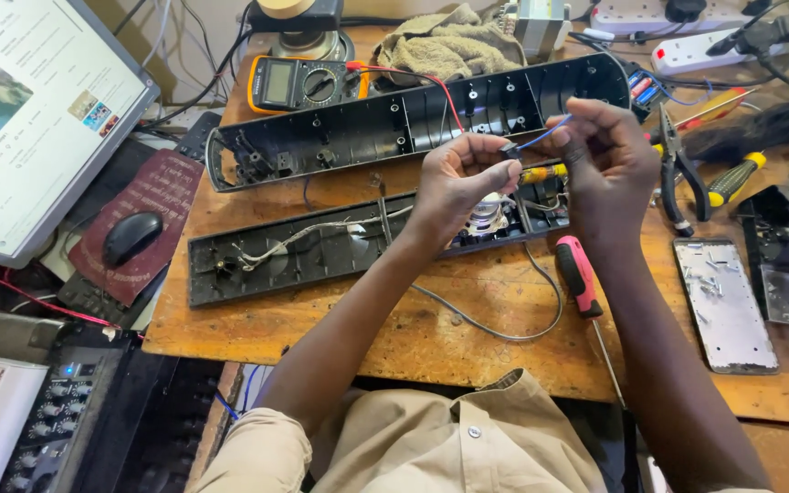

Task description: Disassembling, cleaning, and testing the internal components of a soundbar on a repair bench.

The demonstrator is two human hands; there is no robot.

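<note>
My left hand [463, 178] pinches a small dark connector [509, 148] at the end of a thin blue wire [545, 131]. My right hand [606, 162] grips the same blue wire a little further along, and a yellow-handled tool [541, 173] shows under its fingers. Both hands hover over the right end of an opened long black plastic casing half [303, 248] with grey wires inside. The other casing half [394, 123] lies behind it on the wooden table [431, 338].
A pink-handled screwdriver [579, 277] lies by my right forearm. Pliers [682, 173], a metal tray of screws [725, 306], a multimeter [303, 84], a cloth [445, 44] and power strips [714, 41] ring the work. At left are a monitor [29, 110], mouse [131, 237] and audio mixer [57, 420].
</note>
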